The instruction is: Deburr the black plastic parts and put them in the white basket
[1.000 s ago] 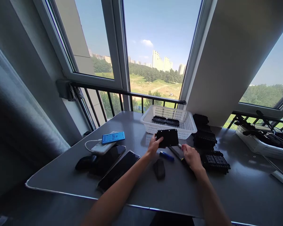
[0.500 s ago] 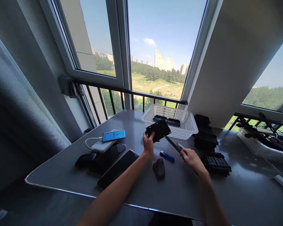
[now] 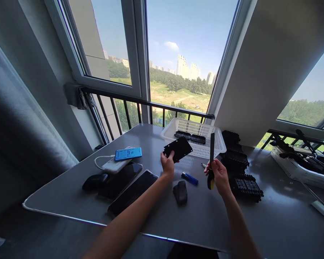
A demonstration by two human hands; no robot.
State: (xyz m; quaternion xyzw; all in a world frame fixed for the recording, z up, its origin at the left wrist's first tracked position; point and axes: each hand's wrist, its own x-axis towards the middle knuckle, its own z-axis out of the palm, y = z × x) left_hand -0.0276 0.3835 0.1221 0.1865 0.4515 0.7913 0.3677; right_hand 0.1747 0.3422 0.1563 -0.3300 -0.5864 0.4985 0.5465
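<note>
My left hand [image 3: 167, 163] grips a flat black plastic plate [image 3: 178, 148] by its near corner and holds it tilted above the grey table [image 3: 205, 212]. My right hand [image 3: 218, 173] is closed around a long dark tool [image 3: 211, 151] with a yellow-tipped handle, held upright with its blade pointing up. Between the hands, a blue lighter [image 3: 189, 178] and a white pen [image 3: 203, 165] lie on the table. A small dark lump [image 3: 180, 191] rests just in front of my left wrist.
A white basket [image 3: 196, 137] holding black parts stands behind the hands. Stacks of black parts [image 3: 237, 169] sit to the right. Two phones [image 3: 132, 190], a blue-screened phone [image 3: 128, 153], a power bank and a mouse [image 3: 91, 181] lie left. Another white tray [image 3: 299, 165] is far right.
My right hand has lifted the long tool off the table and turned it upright. My left hand has raised the black plate from the table and tilted it.
</note>
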